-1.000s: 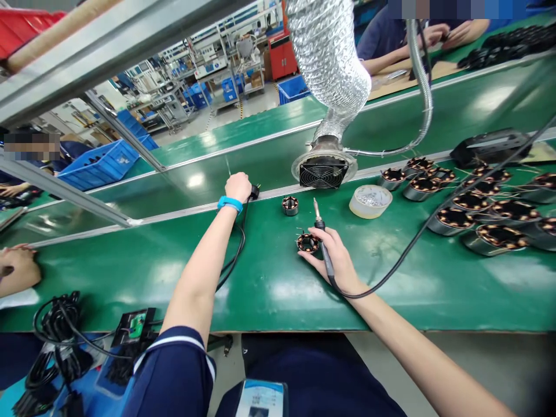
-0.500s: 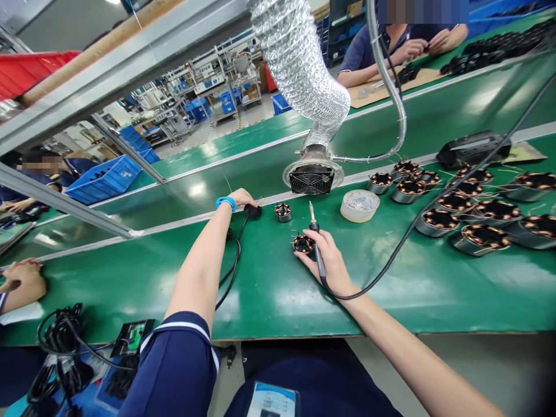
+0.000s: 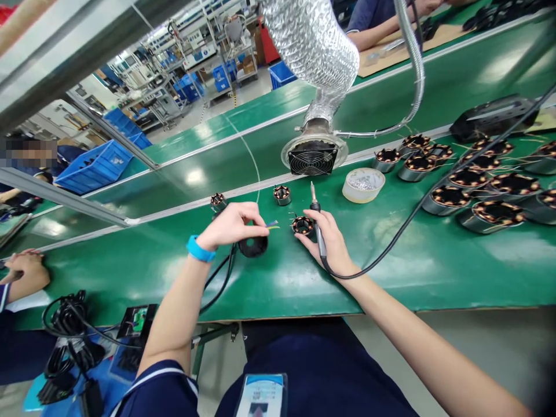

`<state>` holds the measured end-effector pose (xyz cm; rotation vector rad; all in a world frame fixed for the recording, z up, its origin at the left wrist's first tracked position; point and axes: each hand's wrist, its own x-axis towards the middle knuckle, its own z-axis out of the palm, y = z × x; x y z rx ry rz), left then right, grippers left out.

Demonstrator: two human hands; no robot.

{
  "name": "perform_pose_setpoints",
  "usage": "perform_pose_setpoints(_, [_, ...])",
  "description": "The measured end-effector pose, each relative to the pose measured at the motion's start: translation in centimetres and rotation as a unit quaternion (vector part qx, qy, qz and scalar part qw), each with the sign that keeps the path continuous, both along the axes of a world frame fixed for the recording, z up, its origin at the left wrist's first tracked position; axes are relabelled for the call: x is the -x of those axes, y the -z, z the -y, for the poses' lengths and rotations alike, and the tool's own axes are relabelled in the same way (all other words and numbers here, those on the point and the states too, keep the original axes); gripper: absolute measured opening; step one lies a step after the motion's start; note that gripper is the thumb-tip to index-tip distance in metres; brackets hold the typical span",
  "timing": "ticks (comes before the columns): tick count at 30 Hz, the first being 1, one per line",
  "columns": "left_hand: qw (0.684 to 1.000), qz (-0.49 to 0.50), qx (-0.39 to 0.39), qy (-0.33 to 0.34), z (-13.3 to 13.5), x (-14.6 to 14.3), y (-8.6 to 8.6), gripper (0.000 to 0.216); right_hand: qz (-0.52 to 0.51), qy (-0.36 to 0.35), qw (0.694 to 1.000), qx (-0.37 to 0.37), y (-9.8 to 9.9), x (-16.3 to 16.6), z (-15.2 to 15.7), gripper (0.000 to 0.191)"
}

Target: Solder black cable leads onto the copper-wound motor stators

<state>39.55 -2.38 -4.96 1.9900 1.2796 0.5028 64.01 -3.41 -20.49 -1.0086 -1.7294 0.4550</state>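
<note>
My left hand [image 3: 232, 225] pinches a bundle of coloured wires [image 3: 272, 225] that ends a black cable [image 3: 221, 278], just above a black round part [image 3: 253, 247] on the green bench [image 3: 391, 272]. A blue band [image 3: 200, 249] sits on that wrist. My right hand [image 3: 330, 243] grips a soldering iron [image 3: 315, 223] with its tip pointing up and away, and its fingertips touch a small copper-wound stator [image 3: 303, 225]. Two more small stators [image 3: 282, 194] [image 3: 218, 201] stand farther back.
A fume fan [image 3: 313, 157] on a silver duct faces me. A round tub [image 3: 363, 184] and several larger wound stators [image 3: 469, 191] lie to the right. Another person's hand [image 3: 26, 269] rests at the left; coiled cables [image 3: 65, 324] hang below the bench edge.
My left hand has pulled back from the far rail toward me, bringing the cable's wire end and black part beside the stator. My right hand stayed put.
</note>
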Motion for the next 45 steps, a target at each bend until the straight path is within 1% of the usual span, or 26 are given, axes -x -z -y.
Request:
perform_pose_setpoints(1, [1.000,0.009,0.003,-0.001,1.1,-0.9,0.7,0.018,-0.011,-0.001,1.000,-0.008,-0.4,0.0,0.2,0.050])
perform_pose_setpoints(3, [0.999,0.037,0.017,-0.016,2.4,-2.6,2.4,0.017,-0.045,-0.007,0.999,-0.029,-1.5,0.0,0.9,0.048])
perform_pose_setpoints(5, [0.997,0.066,0.030,-0.041,2.9,-3.8,4.2,0.018,-0.081,-0.022,0.996,-0.041,-2.7,0.1,1.6,0.046])
perform_pose_setpoints(7, [0.993,0.093,0.036,-0.061,2.9,-4.6,5.7,0.018,-0.105,-0.042,0.993,-0.041,-3.5,0.3,2.3,0.043])
perform_pose_setpoints(9, [0.991,0.112,0.037,-0.068,2.9,-5.0,6.6,0.018,-0.112,-0.054,0.992,-0.032,-3.7,0.5,2.7,0.040])
perform_pose_setpoints(12, [0.989,0.132,0.041,-0.060,3.0,-5.2,7.4,0.019,-0.118,-0.051,0.992,-0.004,-3.1,0.8,2.8,0.034])
perform_pose_setpoints(15, [0.985,0.156,0.051,-0.048,2.9,-5.2,7.9,0.020,-0.148,-0.044,0.987,0.041,-2.3,0.9,2.7,0.034])
perform_pose_setpoints(18, [0.983,0.168,0.066,-0.040,2.8,-5.1,8.5,0.020,-0.179,-0.046,0.980,0.071,-2.0,1.0,2.7,0.035])
perform_pose_setpoints(22, [0.976,0.161,0.146,-0.033,2.6,-4.7,8.9,0.031,-0.198,-0.074,0.974,0.086,-1.9,1.2,2.7,0.034])
perform_pose_setpoints(25, [0.958,0.204,0.199,0.008,2.3,-4.2,8.9,0.041,-0.202,-0.097,0.971,0.088,-1.7,1.3,2.5,0.034])
perform_pose_setpoints(28, [0.947,0.235,0.219,0.031,1.9,-3.7,9.0,0.041,-0.207,-0.110,0.968,0.087,-1.4,1.5,2.4,0.036])
perform_pose_setpoints(31, [0.941,0.246,0.232,0.021,1.8,-3.5,9.5,0.038,-0.191,-0.101,0.974,0.068,-1.6,1.7,2.5,0.035])
perform_pose_setpoints(34, [0.932,0.259,0.253,-0.004,2.0,-3.6,10.0,0.038,-0.173,-0.066,0.982,0.026,-2.2,1.6,2.9,0.031])
perform_pose_setpoints(36, [0.930,0.262,0.256,-0.021,2.1,-3.8,10.1,0.039,-0.170,-0.039,0.985,0.005,-2.4,1.6,3.1,0.029])
perform_pose_setpoints(38, [0.933,0.263,0.244,-0.037,2.2,-4.1,10.0,0.039,-0.169,-0.024,0.985,0.003,-2.5,1.5,3.3,0.029])
perform_pose_setpoints(42, [0.938,0.272,0.203,-0.068,2.4,-4.6,9.6,0.037,-0.174,-0.028,0.984,0.023,-1.9,1.6,3.4,0.031])
perform_pose_setpoints(45, [0.945,0.263,0.182,-0.063,2.6,-4.8,9.2,0.035,-0.182,-0.030,0.982,0.031,-1.6,1.9,3.3,0.030])
